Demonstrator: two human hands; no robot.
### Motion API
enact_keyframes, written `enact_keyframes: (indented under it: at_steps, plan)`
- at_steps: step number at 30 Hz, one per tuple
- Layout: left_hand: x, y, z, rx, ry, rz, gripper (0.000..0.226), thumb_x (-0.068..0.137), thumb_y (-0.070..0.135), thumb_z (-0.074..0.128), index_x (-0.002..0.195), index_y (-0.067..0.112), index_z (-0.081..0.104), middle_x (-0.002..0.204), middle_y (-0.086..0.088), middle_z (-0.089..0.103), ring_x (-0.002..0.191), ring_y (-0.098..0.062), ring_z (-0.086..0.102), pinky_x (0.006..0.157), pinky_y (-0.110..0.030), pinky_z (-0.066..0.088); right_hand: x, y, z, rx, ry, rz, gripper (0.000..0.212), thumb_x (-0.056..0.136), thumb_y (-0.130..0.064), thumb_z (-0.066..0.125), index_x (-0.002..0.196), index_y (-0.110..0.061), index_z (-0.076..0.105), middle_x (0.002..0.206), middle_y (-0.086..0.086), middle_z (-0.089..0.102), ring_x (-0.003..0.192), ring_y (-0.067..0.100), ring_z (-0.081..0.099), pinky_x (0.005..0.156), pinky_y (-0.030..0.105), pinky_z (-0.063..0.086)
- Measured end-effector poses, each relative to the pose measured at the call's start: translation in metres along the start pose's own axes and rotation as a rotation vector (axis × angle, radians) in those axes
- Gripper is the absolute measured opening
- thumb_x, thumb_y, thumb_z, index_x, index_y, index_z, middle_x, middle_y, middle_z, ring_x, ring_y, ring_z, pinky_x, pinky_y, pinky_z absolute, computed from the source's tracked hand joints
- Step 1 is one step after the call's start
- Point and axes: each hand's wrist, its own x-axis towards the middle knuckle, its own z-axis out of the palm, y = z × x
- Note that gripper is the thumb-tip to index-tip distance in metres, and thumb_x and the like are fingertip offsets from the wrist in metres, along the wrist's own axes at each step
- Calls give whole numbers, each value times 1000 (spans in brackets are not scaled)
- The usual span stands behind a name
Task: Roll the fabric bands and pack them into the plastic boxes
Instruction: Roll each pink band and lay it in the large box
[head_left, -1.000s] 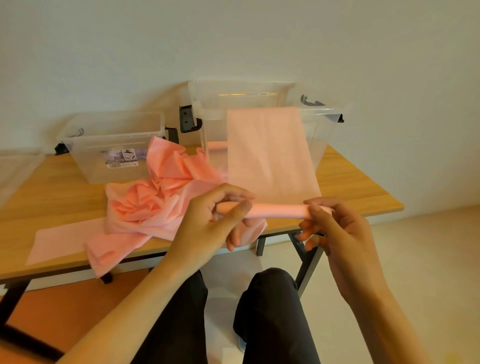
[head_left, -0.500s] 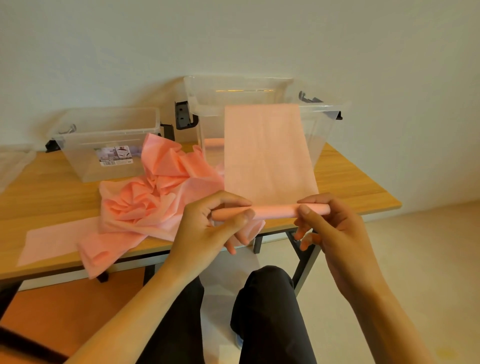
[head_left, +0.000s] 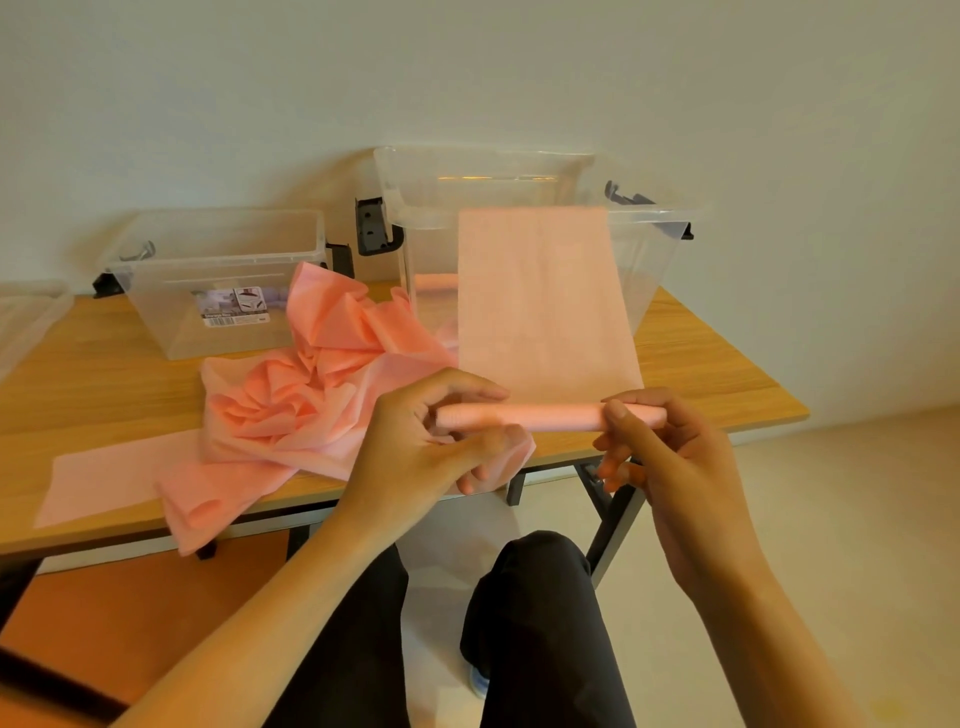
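Left hand (head_left: 415, 447) and right hand (head_left: 670, 457), fingers curled, each pinch an end of the pink fabric roll (head_left: 550, 417).

I count two plastic boxes: small box (head_left: 171, 312), large box (head_left: 652, 260). One half-rolled band (head_left: 540, 312), one flat band (head_left: 119, 478), one crumpled heap (head_left: 291, 400).

Band (head_left: 545, 306) before me: plain salmon pink, no print. Crumpled heap (head_left: 311, 395) at its 9 o'clock: same pink. Large box (head_left: 647, 270), small box (head_left: 171, 270): clear, black latches (head_left: 371, 228); small one's label (head_left: 234, 307) grey-white. Table (head_left: 701, 374): pale wood grain. My trousers (head_left: 540, 623): black
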Motion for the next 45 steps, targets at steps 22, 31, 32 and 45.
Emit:
enact_keyframes:
  at_steps: [22, 31, 32, 45]
  plan:
    - [9, -5, 2, -47, 19, -71, 8, 90, 7, 69, 96, 4, 72, 78, -11, 75, 47, -21, 58, 42, -25, 46, 7, 2, 1, 24, 5, -10, 32, 87, -34, 65, 102, -6, 68, 70, 11, 64, 57, 21, 58, 55, 31, 52]
    - [11, -3, 1, -57, -31, -112, 19, 84, 17, 75, 103, 12, 72, 86, -13, 74, 53, -30, 65, 41, -28, 49, 9, 7, -2, 87, -19, 0, 29, 86, -25, 67, 103, -3, 67, 86, 13, 66, 62, 19, 60, 56, 30, 51]
    - [12, -3, 0, -27, -33, -94, 22, 83, 14, 77, 105, 14, 73, 88, -12, 73, 56, -31, 67, 42, -29, 50, 9, 7, -2, 92, -16, 4, 30, 86, -25, 67, 104, -1, 67, 83, 13, 67, 61, 18, 59, 56, 29, 51]
    - [13, -3, 0, -58, -57, -151, 20, 84, 16, 74, 103, 11, 74, 84, -13, 76, 49, -22, 64, 40, -26, 49, 17, 7, -6, 74, -90, -16, 16, 84, -21, 69, 94, -8, 68, 71, 14, 64, 55, 21, 55, 51, 27, 48]
